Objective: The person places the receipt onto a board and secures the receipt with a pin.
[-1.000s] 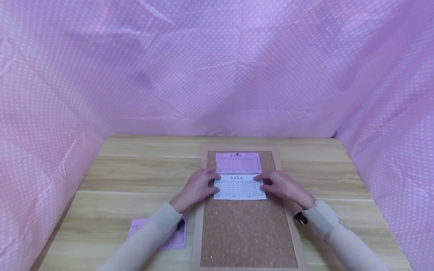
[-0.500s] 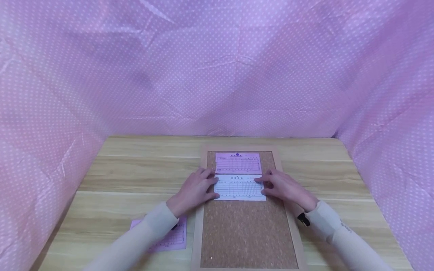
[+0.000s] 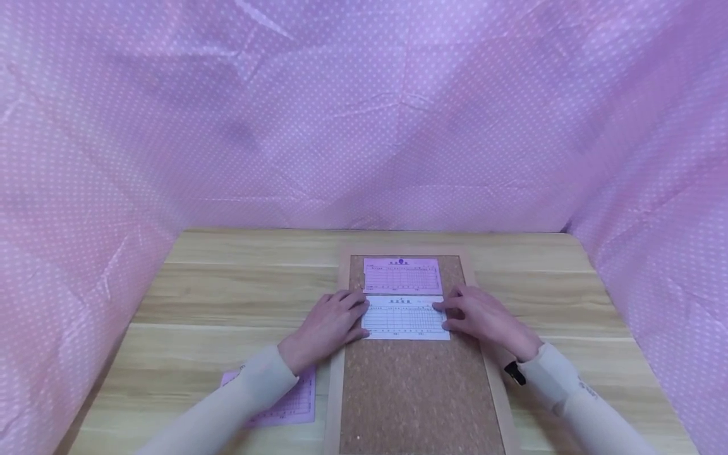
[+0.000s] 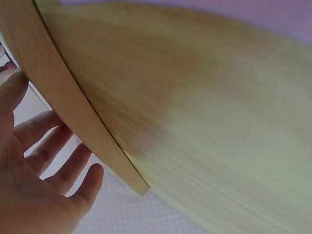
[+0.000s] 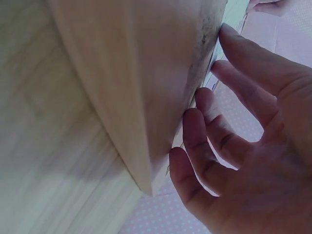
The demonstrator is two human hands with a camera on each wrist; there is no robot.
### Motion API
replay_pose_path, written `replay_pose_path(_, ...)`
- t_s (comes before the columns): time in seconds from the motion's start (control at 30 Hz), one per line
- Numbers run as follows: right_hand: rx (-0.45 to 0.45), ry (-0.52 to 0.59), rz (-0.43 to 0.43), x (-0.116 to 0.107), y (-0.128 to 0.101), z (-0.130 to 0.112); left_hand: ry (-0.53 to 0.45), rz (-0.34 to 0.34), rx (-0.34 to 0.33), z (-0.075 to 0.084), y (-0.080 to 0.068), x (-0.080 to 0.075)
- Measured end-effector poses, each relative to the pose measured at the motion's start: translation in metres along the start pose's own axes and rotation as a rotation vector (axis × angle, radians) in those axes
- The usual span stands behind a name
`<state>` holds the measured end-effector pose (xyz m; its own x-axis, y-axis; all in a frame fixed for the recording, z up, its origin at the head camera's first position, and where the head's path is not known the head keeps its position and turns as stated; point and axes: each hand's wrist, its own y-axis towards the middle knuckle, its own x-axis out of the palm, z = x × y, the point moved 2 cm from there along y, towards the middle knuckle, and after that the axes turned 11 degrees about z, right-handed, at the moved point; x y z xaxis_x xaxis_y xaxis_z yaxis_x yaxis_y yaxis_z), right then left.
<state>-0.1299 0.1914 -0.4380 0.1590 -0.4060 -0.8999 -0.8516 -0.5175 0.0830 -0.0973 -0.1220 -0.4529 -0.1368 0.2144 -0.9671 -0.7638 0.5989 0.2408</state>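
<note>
Both hands (image 3: 330, 325) flat, white paper slip (image 3: 405, 318), grainy cork board (image 3: 418, 392)

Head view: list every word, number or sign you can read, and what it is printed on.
Nothing can be read.
White slip: printed heading and table, too small and blurred.
Pink slip on the cork board: heading and grid, blurred.
Pink slip on the table: grid lines only, partly under the left sleeve.
Right sleeve: small dark marking, illegible.

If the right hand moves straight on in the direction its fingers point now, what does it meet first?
The right hand points leftward across the white form, which its fingertips already touch. Going straight on, it would probably slide over that form and meet the left hand at the opposite edge.
</note>
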Motion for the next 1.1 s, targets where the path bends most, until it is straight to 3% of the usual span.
replay_pose_path(0.2, -0.048, 0.003, 0.053, -0.001, -0.004, 0.005, -0.073, -0.036, -0.058, -0.002, 0.002, 0.000)
replay_pose_path(0.43, -0.014, 0.095, 0.193, -0.011, -0.016, 0.014, -0.129, -0.078, -0.104, -0.004, 0.005, 0.003)
replay_pose_path(0.67, 0.019, 0.168, 0.340, -0.033, -0.033, 0.019, -0.151, -0.090, -0.104, -0.004, 0.006, 0.001)
replay_pose_path(1.1, 0.080, 0.136, 0.456, -0.059, -0.059, 0.024, -0.167, -0.099, -0.123, -0.003, 0.006, 0.001)
